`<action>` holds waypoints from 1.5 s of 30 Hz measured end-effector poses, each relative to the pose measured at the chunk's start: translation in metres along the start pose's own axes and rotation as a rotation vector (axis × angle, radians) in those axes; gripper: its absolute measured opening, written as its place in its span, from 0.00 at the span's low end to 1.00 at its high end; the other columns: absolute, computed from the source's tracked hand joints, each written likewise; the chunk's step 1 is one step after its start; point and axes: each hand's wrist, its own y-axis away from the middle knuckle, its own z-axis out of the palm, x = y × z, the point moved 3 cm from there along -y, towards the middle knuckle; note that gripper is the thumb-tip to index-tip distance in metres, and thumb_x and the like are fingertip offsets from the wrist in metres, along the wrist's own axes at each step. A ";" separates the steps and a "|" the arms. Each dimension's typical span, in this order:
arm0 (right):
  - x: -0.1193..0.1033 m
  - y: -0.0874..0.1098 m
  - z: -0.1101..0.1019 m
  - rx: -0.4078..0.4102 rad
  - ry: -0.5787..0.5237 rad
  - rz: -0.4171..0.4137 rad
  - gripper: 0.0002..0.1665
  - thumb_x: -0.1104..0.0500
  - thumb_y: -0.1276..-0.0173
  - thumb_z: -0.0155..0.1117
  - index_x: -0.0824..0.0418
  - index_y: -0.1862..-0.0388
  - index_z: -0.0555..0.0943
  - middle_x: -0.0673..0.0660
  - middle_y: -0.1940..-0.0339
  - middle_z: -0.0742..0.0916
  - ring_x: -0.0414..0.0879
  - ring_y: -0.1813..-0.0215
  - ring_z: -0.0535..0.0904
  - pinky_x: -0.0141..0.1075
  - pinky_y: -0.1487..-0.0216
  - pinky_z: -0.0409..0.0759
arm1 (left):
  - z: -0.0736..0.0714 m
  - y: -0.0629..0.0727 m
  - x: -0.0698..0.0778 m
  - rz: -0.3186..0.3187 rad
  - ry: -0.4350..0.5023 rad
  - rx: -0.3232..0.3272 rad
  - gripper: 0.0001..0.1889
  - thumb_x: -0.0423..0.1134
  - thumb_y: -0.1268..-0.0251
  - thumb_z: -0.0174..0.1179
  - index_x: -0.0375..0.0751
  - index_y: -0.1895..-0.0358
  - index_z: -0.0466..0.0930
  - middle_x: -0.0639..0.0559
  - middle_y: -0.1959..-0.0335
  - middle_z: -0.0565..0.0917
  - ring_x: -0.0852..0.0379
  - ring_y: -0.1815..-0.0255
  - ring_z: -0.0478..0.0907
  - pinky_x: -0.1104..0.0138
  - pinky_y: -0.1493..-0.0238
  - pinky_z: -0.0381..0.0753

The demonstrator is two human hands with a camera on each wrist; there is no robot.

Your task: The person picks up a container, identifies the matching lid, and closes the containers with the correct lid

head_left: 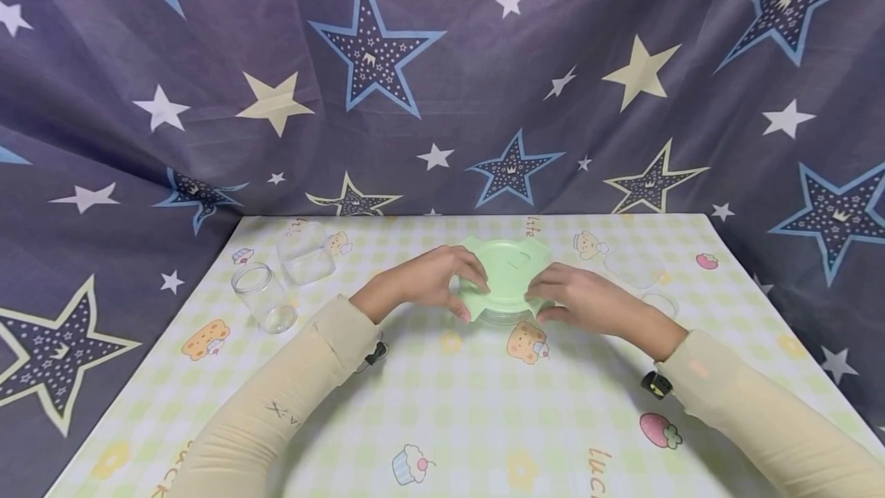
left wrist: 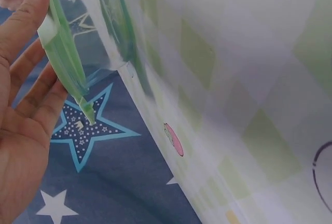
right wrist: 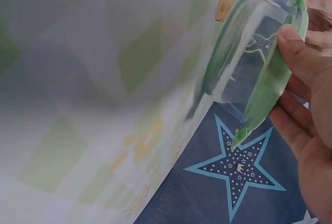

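Observation:
A light green plastic lid [head_left: 508, 271] with flaps sticking out at its corners lies over a clear round container [head_left: 505, 318] at the middle of the table. My left hand [head_left: 439, 279] holds the lid's left side, thumb at the near corner flap and fingers over the edge. On the opposite side my right hand [head_left: 584, 297] grips the lid's edge. In the right wrist view the right thumb [right wrist: 290, 35] lies against the green lid [right wrist: 270, 86], and the clear container wall [right wrist: 233, 53] shows beside it. Fingers partly hide the lid's side flaps.
At the left, a clear jar [head_left: 265, 298] stands near a second clear container [head_left: 306, 256]. Faint clear round pieces, one larger [head_left: 634, 261] and one smaller [head_left: 661, 302], lie beyond the right forearm. A star-patterned curtain [head_left: 442, 83] hangs behind the checked table [head_left: 442, 421].

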 end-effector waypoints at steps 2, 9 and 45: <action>-0.001 0.001 0.001 0.022 0.020 -0.015 0.20 0.57 0.46 0.82 0.61 0.54 0.88 0.53 0.55 0.88 0.48 0.50 0.83 0.40 0.48 0.85 | 0.000 0.000 0.000 0.004 0.000 0.005 0.27 0.45 0.60 0.84 0.45 0.51 0.91 0.53 0.48 0.87 0.55 0.43 0.80 0.64 0.35 0.75; -0.003 0.004 0.005 0.095 0.108 -0.074 0.20 0.57 0.46 0.82 0.62 0.56 0.87 0.53 0.58 0.88 0.46 0.54 0.83 0.37 0.51 0.86 | 0.001 0.000 -0.001 -0.005 -0.001 0.008 0.27 0.47 0.60 0.84 0.46 0.51 0.91 0.53 0.48 0.87 0.56 0.43 0.80 0.65 0.35 0.76; -0.005 0.003 0.009 0.141 0.195 -0.139 0.17 0.55 0.44 0.81 0.60 0.59 0.85 0.51 0.61 0.88 0.45 0.56 0.83 0.36 0.53 0.85 | 0.003 0.000 0.003 -0.018 -0.059 0.024 0.26 0.49 0.57 0.83 0.46 0.51 0.91 0.53 0.48 0.87 0.55 0.43 0.81 0.65 0.35 0.77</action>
